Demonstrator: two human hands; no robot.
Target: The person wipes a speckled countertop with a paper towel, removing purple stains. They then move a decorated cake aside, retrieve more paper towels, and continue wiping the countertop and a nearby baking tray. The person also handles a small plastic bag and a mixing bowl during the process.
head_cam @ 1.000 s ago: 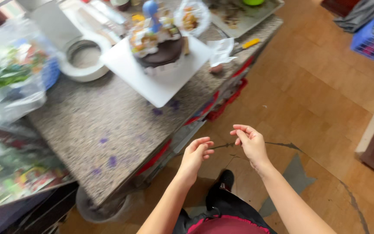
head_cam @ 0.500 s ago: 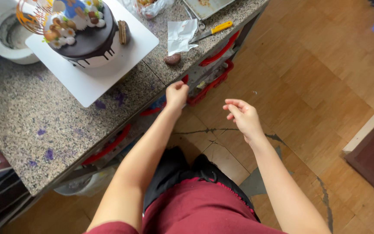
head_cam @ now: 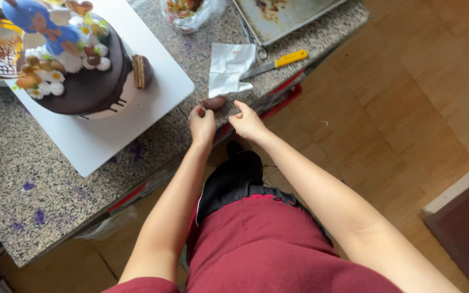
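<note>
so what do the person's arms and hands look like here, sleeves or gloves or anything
Both arms are bare from the short red sleeves down. The left hand and right hand wear no gloves, and no rings, watch or bracelets show. The red top sits above black trousers.

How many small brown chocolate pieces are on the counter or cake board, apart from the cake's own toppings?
2. One oval piece lies on the granite counter between the hands, by the left hand. One ridged piece leans against the cake on the white board. Others may be hidden.
</note>
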